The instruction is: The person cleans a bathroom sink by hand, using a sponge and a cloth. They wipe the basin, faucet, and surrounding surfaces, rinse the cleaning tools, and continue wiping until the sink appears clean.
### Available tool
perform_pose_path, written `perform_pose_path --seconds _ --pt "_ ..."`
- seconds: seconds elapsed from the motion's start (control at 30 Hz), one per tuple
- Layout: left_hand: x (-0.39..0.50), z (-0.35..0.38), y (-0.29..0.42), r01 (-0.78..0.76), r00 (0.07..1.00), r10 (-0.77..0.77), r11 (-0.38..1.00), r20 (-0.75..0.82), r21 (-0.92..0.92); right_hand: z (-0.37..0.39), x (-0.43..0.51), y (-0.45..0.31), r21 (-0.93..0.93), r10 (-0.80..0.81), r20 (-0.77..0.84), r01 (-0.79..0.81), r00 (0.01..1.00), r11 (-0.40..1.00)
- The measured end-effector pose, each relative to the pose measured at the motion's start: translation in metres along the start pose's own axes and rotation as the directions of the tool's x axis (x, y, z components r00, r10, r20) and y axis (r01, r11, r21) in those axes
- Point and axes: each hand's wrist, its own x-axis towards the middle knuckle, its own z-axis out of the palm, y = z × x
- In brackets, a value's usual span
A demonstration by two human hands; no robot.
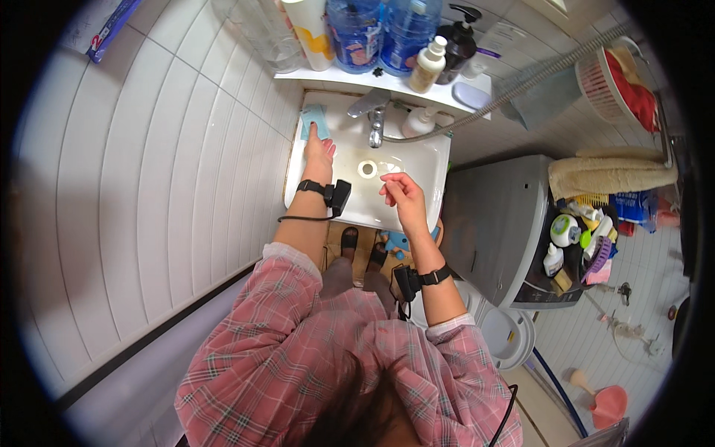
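Note:
My left hand point(319, 148) reaches to the back left corner of a white washbasin point(357, 208). Its fingers touch or hover at a light blue cloth or packet point(315, 120) lying on the rim; whether they grip it cannot be told. Over the right side of the bowl is my right hand point(403, 193), fingers loosely curled, with nothing visible in them. Between the hands lies the round drain point(367, 169), below a chrome faucet point(376, 127). A white pump bottle point(418, 123) stands right of the faucet. Both wrists wear black straps with small devices.
Bottles and large blue plastic containers point(354, 39) stand on a white shelf point(385, 84) behind the basin. A flexible metal shower hose point(503, 100) crosses at the right. A grey washing machine point(491, 223) carrying several bottles stands right, and a tiled wall point(184, 156) runs along the left.

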Motion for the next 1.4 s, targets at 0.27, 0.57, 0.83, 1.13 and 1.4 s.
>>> perform_pose_path --seconds 0.27,0.57,0.83,1.13,1.4 --pt "-0.010 0.008 0.019 -0.198 0.975 0.192 0.979 -0.108 -0.046 0.031 0.055 -0.014 0.109 0.042 -0.100 -0.031 0.994 0.994" --pt "-0.099 -0.061 -0.025 -0.539 0.818 0.397 0.782 0.416 0.313 0.042 0.110 -0.027 0.460 0.177 0.063 -0.185 0.982 0.869" --pt "-0.097 -0.021 -0.053 -0.260 0.894 0.043 0.861 0.446 0.437 0.037 0.131 -0.054 0.670 0.150 0.104 -0.181 0.983 0.720" --pt "-0.086 -0.017 -0.063 -0.097 0.874 -0.161 0.867 0.458 0.488 0.003 0.094 -0.023 0.082 0.115 -0.073 -0.109 0.991 0.991" --pt "-0.079 -0.045 -0.048 -0.246 0.916 0.079 0.884 0.392 0.397 -0.011 0.092 0.081 0.674 0.391 -0.029 -0.271 0.920 0.688"
